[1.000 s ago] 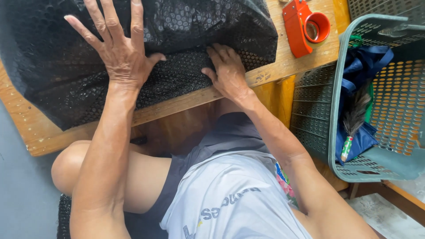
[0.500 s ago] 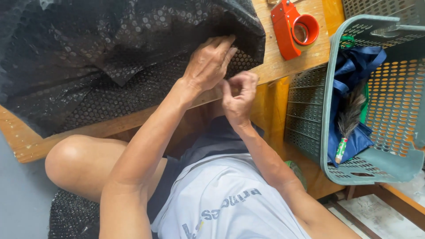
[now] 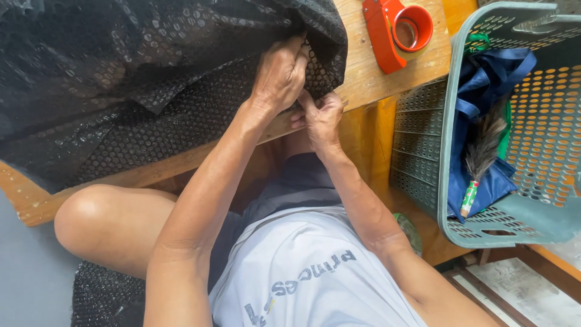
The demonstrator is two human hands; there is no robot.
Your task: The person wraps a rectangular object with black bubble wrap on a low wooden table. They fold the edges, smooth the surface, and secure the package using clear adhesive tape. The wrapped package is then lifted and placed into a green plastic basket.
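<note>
Two hands meet at near corner of black bubble wrap (image 3: 151, 91), which covers most of wooden table (image 3: 369, 79). Left hand (image 3: 279, 75) closed, pressing wrap edge down; right hand (image 3: 321, 115) pinches same corner from below, fingers curled shut. Red tape dispenser (image 3: 396, 27) just beyond, plastic basket (image 3: 451, 121) at right.

Wooden table (image 3: 369, 72), grey floor (image 3: 24, 284), daylight.
</note>
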